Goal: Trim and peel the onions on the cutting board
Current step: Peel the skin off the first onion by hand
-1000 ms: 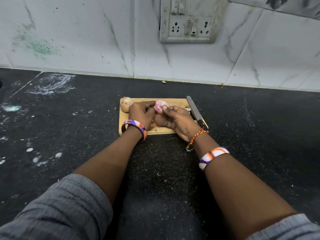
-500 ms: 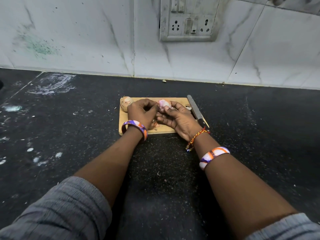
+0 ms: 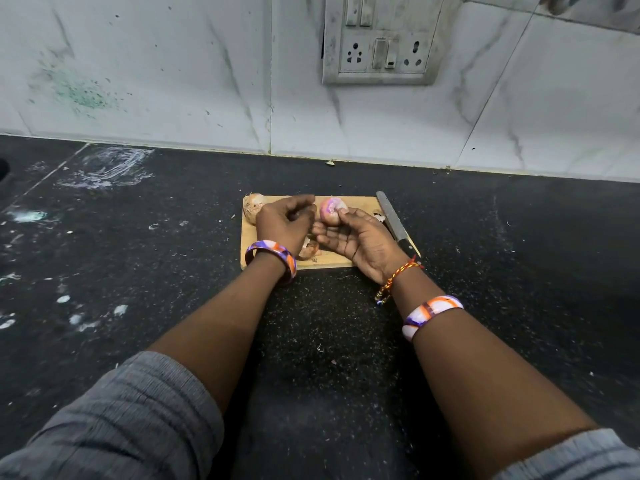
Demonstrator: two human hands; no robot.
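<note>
A small wooden cutting board (image 3: pixel 360 206) lies on the black counter. My right hand (image 3: pixel 356 239) holds a mostly peeled pink-white onion (image 3: pixel 330 210) just above the board, thumb on its top. My left hand (image 3: pixel 285 223) hovers a little left of that onion, blurred, with its fingers curled inward. Its back faces me, so anything pinched in it is hidden. An unpeeled brown onion (image 3: pixel 252 206) rests at the board's far left corner. Bits of onion skin (image 3: pixel 309 250) lie on the board below my hands.
A knife (image 3: pixel 394 221) lies along the board's right edge, tip pointing away from me. Skin scraps (image 3: pixel 379 216) sit beside it. The tiled wall with a socket panel (image 3: pixel 379 39) rises behind the counter. White smears (image 3: pixel 104 168) mark the counter at left.
My left hand has pulled away from the peeled onion toward the left. My right hand has turned the onion so more of its peeled surface shows.
</note>
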